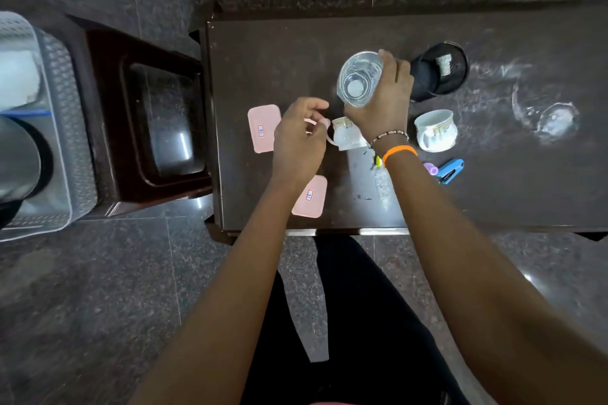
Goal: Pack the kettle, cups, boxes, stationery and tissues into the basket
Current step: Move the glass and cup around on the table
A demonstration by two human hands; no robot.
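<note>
A pink box (pixel 309 197) lies at the table's (pixel 493 194) near edge, a second box (pixel 263 128) further left. The left hand (pixel 297 138) curls its fingers at the handle of a white cup (pixel 347 135); whether they grip it I cannot tell. The right hand (pixel 381 105) grips a glass (pixel 358 79) above the table. Beyond sit another cup (pixel 436 130), a blue stapler (pixel 450 171) and a mesh holder (pixel 439 71). The basket (pixel 62 115) stands far left, holding the kettle (pixel 19 158).

Clear glass (pixel 358 79) held tilted above white cup (pixel 345 136) on table (pixel 493 191)
</note>
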